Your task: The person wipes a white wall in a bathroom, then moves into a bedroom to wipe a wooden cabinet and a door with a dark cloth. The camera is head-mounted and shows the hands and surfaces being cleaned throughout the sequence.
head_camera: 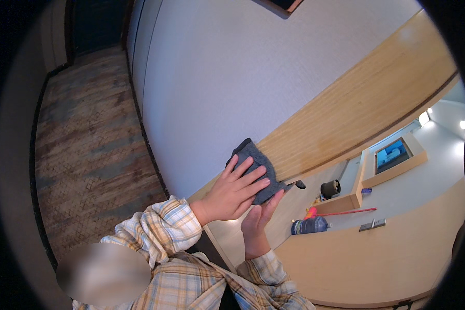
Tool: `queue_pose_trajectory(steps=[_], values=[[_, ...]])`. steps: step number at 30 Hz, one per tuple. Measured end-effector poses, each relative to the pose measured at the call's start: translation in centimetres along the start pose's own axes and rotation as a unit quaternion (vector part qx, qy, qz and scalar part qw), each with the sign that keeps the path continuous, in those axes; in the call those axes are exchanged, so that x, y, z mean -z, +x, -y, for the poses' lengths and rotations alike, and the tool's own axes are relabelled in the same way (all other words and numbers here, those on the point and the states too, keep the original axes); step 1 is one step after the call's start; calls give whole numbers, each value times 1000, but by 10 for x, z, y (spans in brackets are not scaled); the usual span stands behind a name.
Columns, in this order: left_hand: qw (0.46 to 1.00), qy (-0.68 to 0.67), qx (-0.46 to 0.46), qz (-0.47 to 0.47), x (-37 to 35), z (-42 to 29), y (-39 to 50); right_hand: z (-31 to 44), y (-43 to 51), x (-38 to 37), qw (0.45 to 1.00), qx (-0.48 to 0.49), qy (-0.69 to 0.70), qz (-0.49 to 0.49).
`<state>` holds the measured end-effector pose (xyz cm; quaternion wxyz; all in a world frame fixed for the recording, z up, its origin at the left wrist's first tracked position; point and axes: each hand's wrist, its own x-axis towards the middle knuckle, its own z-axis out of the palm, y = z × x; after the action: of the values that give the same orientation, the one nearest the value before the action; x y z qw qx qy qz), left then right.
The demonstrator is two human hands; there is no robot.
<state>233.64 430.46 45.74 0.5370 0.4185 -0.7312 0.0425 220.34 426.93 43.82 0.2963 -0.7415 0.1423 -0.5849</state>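
A dark grey cloth with black edging lies bunched against the light wood door frame. My left hand presses it to the wood, fingers spread over the cloth and back of the hand towards me. Lower and to the right, my right hand has its fingers at the cloth's bottom edge, on the room side of the frame. Part of that grip is hidden behind the cloth. A dark-tipped corner of cloth sticks out to the right of my right fingers.
A pale wall borders the frame, with patterned flooring along the corridor at left. Through the doorway are a large blue water bottle, a red pole, a dark round container and a light wood door with a metal hinge.
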Motion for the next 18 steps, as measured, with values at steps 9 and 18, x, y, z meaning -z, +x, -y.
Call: queue_pose_trajectory(steps=[9,18], values=[[998,-4,55,38,-6,-10,-37,5,-34,-17,987,-138,85,-16],[993,29,-76,-82,7,-35,95,41,112,37,997,36,21,-68]])
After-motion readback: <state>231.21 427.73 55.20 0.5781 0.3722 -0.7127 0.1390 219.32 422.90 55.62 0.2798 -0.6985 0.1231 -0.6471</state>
